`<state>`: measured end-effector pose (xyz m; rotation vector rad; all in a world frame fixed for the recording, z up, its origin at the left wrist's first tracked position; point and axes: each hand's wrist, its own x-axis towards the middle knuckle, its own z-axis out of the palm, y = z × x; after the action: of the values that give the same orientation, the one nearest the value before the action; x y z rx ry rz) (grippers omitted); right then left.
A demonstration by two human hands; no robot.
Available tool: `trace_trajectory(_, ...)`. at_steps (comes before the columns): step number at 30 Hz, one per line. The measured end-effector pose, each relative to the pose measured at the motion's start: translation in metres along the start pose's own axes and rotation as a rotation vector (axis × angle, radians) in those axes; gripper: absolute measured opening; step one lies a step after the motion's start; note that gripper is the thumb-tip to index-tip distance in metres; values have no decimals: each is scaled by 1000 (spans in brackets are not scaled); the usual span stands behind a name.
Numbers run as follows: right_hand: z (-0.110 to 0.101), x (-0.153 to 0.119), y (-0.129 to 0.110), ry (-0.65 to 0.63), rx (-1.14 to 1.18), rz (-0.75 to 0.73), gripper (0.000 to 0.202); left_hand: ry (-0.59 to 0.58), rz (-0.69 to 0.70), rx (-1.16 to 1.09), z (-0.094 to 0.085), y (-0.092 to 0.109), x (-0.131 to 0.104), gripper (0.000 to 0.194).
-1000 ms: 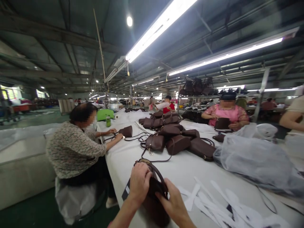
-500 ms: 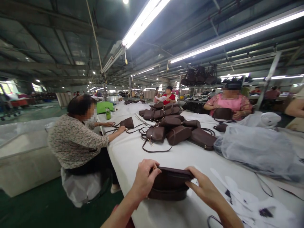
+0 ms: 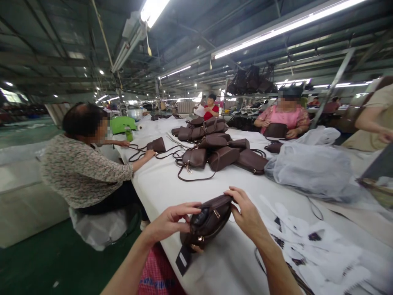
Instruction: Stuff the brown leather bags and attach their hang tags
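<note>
I can't read the black tag (image 3: pixel 182 264) at six o'clock. Near three, the edge cuts off a co-worker (image 3: pixel 379 100).

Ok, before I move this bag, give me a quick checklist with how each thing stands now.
1. Left hand gripping one end of the bag: ok.
2. Right hand gripping the other end: ok.
3. Black tag clear of both hands: ok, it hangs on the left side.
4. Bag pile apart from the held bag: ok.
5. White scraps off the table: not ok, spread at the right.
6. Bag's inside: cannot tell.
</note>
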<state>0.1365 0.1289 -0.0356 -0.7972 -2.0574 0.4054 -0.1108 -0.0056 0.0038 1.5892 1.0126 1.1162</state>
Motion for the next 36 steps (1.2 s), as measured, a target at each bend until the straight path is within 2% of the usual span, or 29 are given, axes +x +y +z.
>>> trace_trajectory(6,-4,0,-1,3,19,21,39,-20,65,166,29,10,2,37)
trace_trajectory(10,-2,2,-6,26,27,50,41,79,68,212,52,6,-4,39)
trace_trajectory(12,-1,4,-13,94,42,103,43,144,96,240,59,1,-5,37)
trace_trajectory(14,-2,5,-23,158,56,199,34,189,140,260,62,-5,-3,35)
trace_trajectory(16,-5,5,-36,135,63,297,24,208,183,282,64,-11,0,35)
trace_trajectory(19,-7,1,-58,46,97,390,39,219,262,326,67,-18,5,36)
trace_trajectory(22,-4,-6,-73,74,139,442,35,229,342,368,73,-25,8,38)
trace_trajectory(27,1,-6,-78,185,57,463,22,230,413,460,80,-32,12,38)
trace_trajectory(31,-6,3,-77,127,81,493,21,251,382,487,79,-28,15,35)
trace_trajectory(36,-15,11,-87,36,-91,555,14,225,389,519,79,-19,16,31)
